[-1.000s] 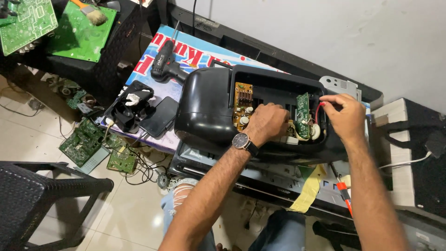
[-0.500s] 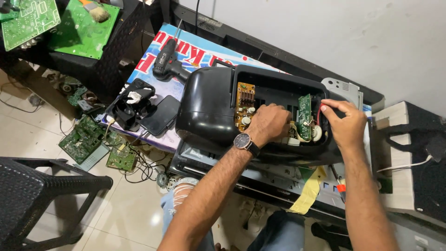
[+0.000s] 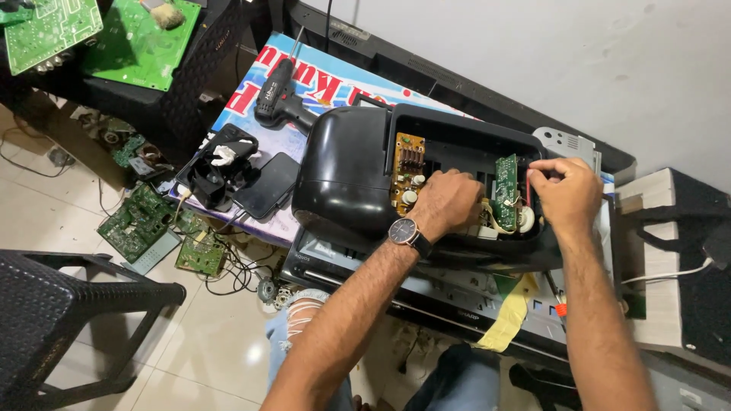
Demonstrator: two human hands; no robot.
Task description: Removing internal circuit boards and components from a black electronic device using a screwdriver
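A black plastic appliance casing [image 3: 346, 179] lies open on the bench, showing a brown circuit board [image 3: 407, 164] and an upright green circuit board [image 3: 505, 190] inside. My left hand [image 3: 449, 202], with a wristwatch, reaches into the casing between the two boards, fingers curled on parts I cannot make out. My right hand [image 3: 567, 194] is at the casing's right end, its thumb and finger pinched on a red wire [image 3: 528, 186] beside the green board.
A black cordless drill [image 3: 280, 97], a dark phone [image 3: 266, 186] and a small black part [image 3: 217, 167] lie left of the casing. Green circuit boards [image 3: 133, 42] rest on a black speaker; more boards [image 3: 137, 221] litter the tiled floor. A black stool [image 3: 68, 312] stands at lower left.
My right hand has closed its fingers tighter on the red wire by the green board. My left hand stays inside the casing. The camera view has shifted slightly.
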